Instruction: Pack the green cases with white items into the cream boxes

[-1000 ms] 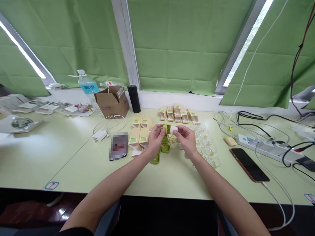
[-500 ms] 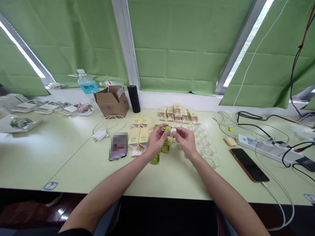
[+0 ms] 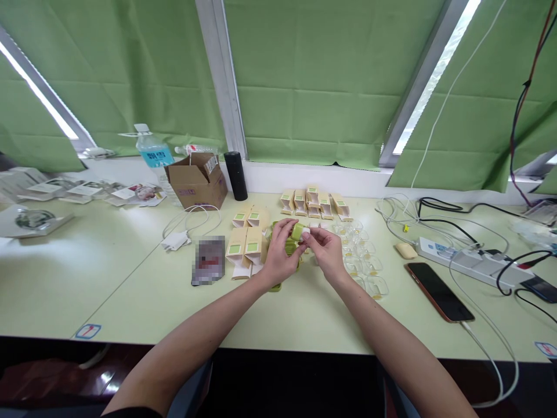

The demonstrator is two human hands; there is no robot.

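So the left hand (image 3: 281, 255) has its fingers curled in, the gap only about as wide as the green case (image 3: 297, 231) it's holding. The index is up top and the thumb sits low; I can't tell if that thumb is actually touching the case. The right hand (image 3: 326, 252) has thumb and fingertips pinched nearly together on the white piece (image 3: 305, 234), which sits right up against the case's right end. Both are up above the table (image 3: 313, 313), pretty much in the middle.

Under the left hand there are some green trays (image 3: 275, 288) poking out, partly hidden. Just right of the right hand there's a bunch of clear covers (image 3: 376, 285) in rows, with yellowish bits on them. Left of the left hand sit a few cream cartons (image 3: 235, 249) with green squares, and more small cartons (image 3: 300, 202) line up at the back.

Further out on the left: a white charger (image 3: 176, 240), a cardboard box (image 3: 195, 188), a black cylinder (image 3: 235, 176). Over on the right, a phone (image 3: 439, 290) lies near a power strip (image 3: 470, 264). Green curtains (image 3: 313, 81) hang behind it all.
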